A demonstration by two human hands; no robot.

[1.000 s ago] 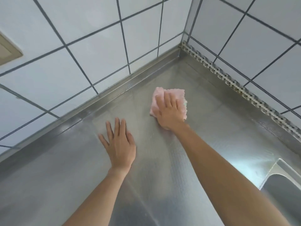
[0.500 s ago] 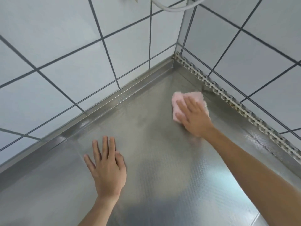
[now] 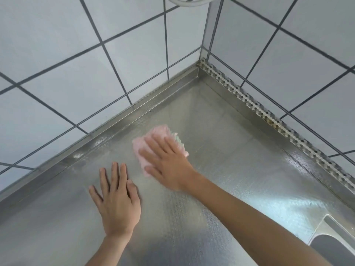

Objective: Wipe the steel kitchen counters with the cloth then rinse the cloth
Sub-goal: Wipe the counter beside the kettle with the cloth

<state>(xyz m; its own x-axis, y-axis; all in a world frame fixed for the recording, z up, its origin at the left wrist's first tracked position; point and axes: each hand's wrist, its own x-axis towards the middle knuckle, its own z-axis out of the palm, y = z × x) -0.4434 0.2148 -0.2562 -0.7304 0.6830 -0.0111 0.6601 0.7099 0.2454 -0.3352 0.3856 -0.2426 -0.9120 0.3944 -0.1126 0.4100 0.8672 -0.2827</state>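
- Pink cloth (image 3: pixel 159 135): lies flat on the steel counter (image 3: pixel 240 169), near the raised back edge and short of the corner where the two tiled walls (image 3: pixel 76 60) meet; a pale green layer shows at its right edge.
- Right hand (image 3: pixel 169 162): presses down on the cloth with straight, spread fingers, palm flat, nothing gripped.
- Left hand (image 3: pixel 117 200): rests palm-down on the bare counter just beside the cloth, fingers extended and close together, holding nothing.
- Perforated metal strip (image 3: pixel 269 118): runs along the foot of the right-hand wall.
- Sink basin (image 3: pixel 338 248): its rim enters at lower right.
- White hose (image 3: pixel 190 1): partly visible at the top edge.
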